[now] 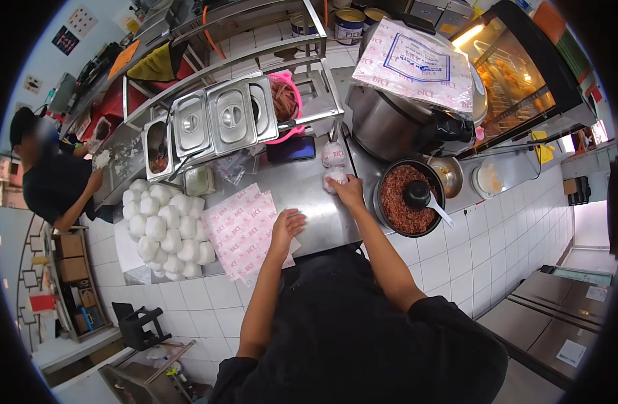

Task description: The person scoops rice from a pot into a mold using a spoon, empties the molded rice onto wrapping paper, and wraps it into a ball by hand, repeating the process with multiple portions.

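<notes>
My right hand (348, 190) has its fingers round a paper-wrapped ball (334, 179) on the steel counter. Just beyond it sits another wrapped ball (334, 155). My left hand (288, 230) is open and holds nothing, near the right edge of a stack of printed paper sheets (238, 225). Left of the sheets lies a pile of white rounded bundles (164, 229). A black pot of reddish-brown grains (397, 205) stands right of my right hand, with a white-handled scoop (439, 211) resting in it.
Lidded steel pans (232, 114), a pink basket (298, 101) and a phone (291, 149) lie beyond the sheets. A large cooker (388, 124) stands at the back right, beside a lit glass cabinet (507, 74). Another person (50, 175) stands at the far left.
</notes>
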Motion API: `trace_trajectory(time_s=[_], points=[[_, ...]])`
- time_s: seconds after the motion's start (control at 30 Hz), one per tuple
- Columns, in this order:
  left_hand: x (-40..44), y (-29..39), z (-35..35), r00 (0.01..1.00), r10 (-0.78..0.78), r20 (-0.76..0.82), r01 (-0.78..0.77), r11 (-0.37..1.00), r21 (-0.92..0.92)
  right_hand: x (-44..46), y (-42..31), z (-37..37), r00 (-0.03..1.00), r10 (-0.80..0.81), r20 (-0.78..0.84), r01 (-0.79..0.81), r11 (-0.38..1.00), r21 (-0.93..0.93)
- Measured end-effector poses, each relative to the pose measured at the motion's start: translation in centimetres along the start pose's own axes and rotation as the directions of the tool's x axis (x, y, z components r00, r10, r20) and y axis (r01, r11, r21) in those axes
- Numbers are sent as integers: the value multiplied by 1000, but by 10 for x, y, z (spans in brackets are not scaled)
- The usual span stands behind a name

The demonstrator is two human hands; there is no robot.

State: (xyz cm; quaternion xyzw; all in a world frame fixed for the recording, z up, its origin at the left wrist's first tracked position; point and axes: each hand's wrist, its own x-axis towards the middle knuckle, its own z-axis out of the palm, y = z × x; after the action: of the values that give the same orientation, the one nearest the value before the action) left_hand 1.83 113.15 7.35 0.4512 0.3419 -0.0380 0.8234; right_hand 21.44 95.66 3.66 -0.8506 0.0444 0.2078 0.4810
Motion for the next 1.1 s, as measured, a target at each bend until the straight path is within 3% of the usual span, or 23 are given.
trace_trajectory(time_s=[0.07, 0.13, 0.2, 0.23, 0.33, 0.43, 0.5, 0.57, 0.67, 0.7, 0.73, 0.8, 0.9, 1.0, 1.1], points=[[-16, -9, -23, 1000, 28, -15, -26, 997, 78, 4, 1, 11, 989, -94, -115, 56, 953, -299], [-37, -10, -40, 998, 20, -52, -15, 995, 100, -20, -7, 12, 920, -310, -239, 244, 932, -268], [-55, -12, -57, 996, 29, -85, -17, 990, 140, -34, -8, 19, 748, -572, -337, 475, 816, -330], [-62, -15, -66, 994, 41, -99, -24, 985, 173, -38, -10, 18, 717, -650, -254, 540, 747, -386], [-74, -22, -88, 988, 82, -130, -54, 978, 202, -26, -6, 33, 657, -728, -198, 555, 644, -526], [-78, -16, -108, 979, 139, -152, -96, 961, 260, -11, 8, 37, 639, -743, -202, 568, 632, -527], [-82, -16, -122, 956, 254, -148, -177, 900, 399, -17, 2, 44, 612, -764, -205, 544, 595, -592], [-90, -12, -130, 926, 350, -138, -220, 801, 556, -36, -12, 38, 575, -789, -216, 459, 530, -713], [-105, -19, -149, 639, 769, 6, -284, 229, 931, -89, -18, 57, 543, -837, 69, 657, 372, -655], [-109, -27, -160, 611, 788, -82, -193, 249, 949, -98, -5, 71, 626, -722, 293, 752, 460, -472], [-111, -39, -173, 583, 776, -240, -110, 368, 923, -107, 9, 84, 624, -586, 517, 770, 573, -280], [-111, -66, -199, 487, 692, -532, 36, 593, 804, -143, 11, 101, 688, -519, 507, 695, 672, -255], [-114, -90, -213, 333, 384, -861, 130, 886, 445, -164, 1, 99, 643, -641, 419, 765, 522, -376], [-123, -92, -226, 653, 153, -742, 2, 979, 204, -164, 12, 93, 625, -655, 424, 775, 460, -433], [-125, -96, -222, 594, 375, -712, 52, 865, 499, -166, 25, 84, 589, -642, 490, 807, 434, -401]])
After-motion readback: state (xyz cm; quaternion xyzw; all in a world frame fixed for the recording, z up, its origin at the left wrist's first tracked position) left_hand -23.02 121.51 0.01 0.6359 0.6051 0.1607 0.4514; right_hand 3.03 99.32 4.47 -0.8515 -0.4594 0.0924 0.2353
